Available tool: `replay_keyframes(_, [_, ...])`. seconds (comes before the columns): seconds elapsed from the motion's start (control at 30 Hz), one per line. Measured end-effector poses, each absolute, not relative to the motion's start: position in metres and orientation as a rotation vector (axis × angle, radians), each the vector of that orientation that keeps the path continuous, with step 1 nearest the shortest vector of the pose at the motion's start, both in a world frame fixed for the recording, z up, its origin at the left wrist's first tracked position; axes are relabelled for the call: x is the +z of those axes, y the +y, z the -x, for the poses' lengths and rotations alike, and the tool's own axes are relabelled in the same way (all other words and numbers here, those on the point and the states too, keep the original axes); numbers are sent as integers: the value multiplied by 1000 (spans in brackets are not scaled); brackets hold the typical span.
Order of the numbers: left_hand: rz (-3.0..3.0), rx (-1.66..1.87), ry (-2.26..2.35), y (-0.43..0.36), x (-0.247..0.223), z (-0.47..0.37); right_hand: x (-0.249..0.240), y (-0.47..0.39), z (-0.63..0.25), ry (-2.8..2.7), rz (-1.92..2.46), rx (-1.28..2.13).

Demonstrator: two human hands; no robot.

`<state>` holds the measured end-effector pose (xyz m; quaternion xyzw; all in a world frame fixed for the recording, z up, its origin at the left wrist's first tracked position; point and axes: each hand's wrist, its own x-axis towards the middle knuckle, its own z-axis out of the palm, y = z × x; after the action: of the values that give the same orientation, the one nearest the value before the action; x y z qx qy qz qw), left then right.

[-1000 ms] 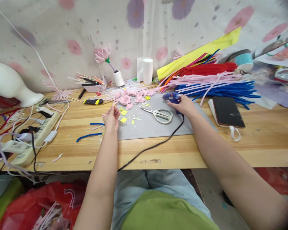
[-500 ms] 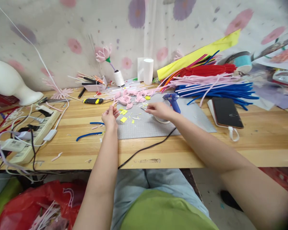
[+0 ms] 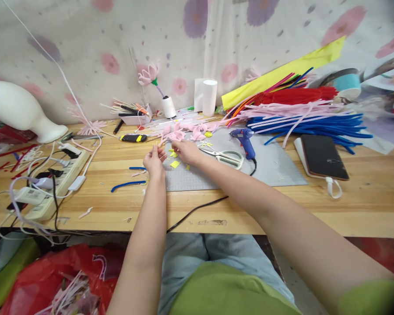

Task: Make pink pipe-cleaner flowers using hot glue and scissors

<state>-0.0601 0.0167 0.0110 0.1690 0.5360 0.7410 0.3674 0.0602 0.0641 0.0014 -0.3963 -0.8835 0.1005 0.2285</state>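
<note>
Now the right hand (image 3: 185,152) is off the glue gun (image 3: 246,142), which it was gripping a second ago; it has crossed over the scissors (image 3: 219,155) and come in close beside the left hand (image 3: 155,161). That appears to bring the work back to fingertips alone, with both hands at the pink petals (image 3: 198,132). The hands are near each other, a small gap between them. The left has thumb and forefinger pinched together, perhaps on a thin strand, though it is too small to be sure; the right's fingers point down, and whether they hold anything I cannot tell.

The petals lie just beyond the right hand's fingertips, plush and fuzzy, in rounded, leaf-like loops. Below those fingertips are flat yellow scraps (image 3: 175,164), squarish and cut with straight edges. Right of the right hand, the scissors show slim metal blades and pale, smooth handle loops, and farther right the hard blue plastic gun sits on a flat grey mat (image 3: 272,166). Left of the left hand, a short blue stem (image 3: 128,185) lies bent, its pile velvety, on smooth grained wood (image 3: 95,192).
</note>
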Motion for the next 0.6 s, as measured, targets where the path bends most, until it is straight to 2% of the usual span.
replay_keyframes(0.27, [-424, 1906, 1377, 16, 13, 62, 2, 71, -53, -2583, 1102, 130])
replay_keyframes(0.6, [-435, 1926, 1388, 16, 10, 63, 0, 71, -51, -2523, 1080, 282])
